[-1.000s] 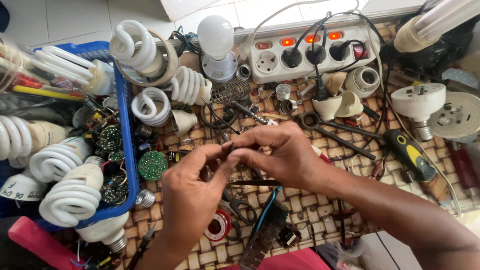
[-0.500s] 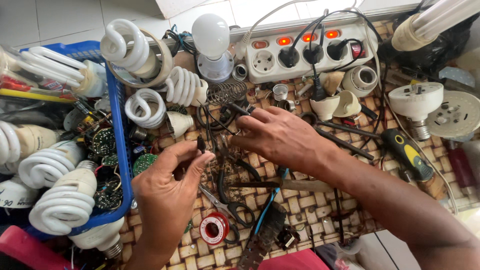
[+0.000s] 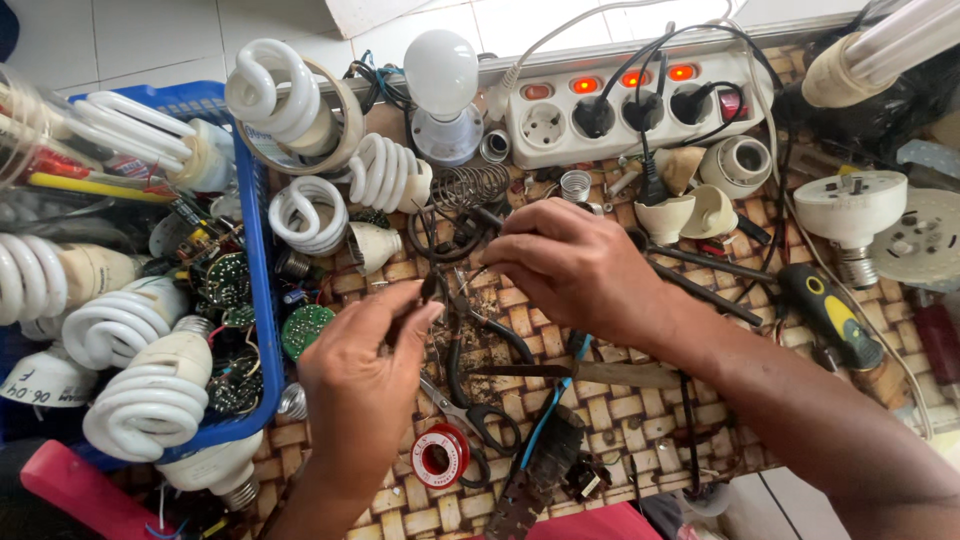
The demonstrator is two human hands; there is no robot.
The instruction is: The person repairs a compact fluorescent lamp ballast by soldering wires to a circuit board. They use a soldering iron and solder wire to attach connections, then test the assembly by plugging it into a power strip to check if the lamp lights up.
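**A:** Where does the small part sit relative to the two hands?

**B:** The left hand (image 3: pixel 365 375) has its thumb and forefinger pinched on a small dark component (image 3: pixel 430 290), held up above the middle of the woven tabletop (image 3: pixel 610 415). The part stands roughly upright, its long axis pointing away from the person towards the far edge. The right hand (image 3: pixel 570 265) lies just to the right of it and a little farther back.

**B:** So the gap between the hands runs left to right, and the left hand is the one that has the part.

**A:** And what is the right hand doing?

**B:** Its fingers are curled downward and drawn together, palm facing the tabletop, wrist coming in from the near right corner. It looks to be pinching thin wire leads under its fingertips, but they are hidden by the knuckles, so I can't say for sure what it grips.

**A:** What surrounds them?

**B:** Directly beneath the gap lie dark-handled pliers (image 3: pixel 480 335), with scissors (image 3: pixel 470 415) nearer the person and a red solder spool (image 3: pixel 440 455) by the near edge. At the far edge sits a white power strip (image 3: pixel 620 105) with lit red switches. A blue basket (image 3: pixel 258 260) of spiral bulbs fills the left side, and a yellow-and-black screwdriver (image 3: pixel 830 315) rests towards the right edge, well apart from both hands.
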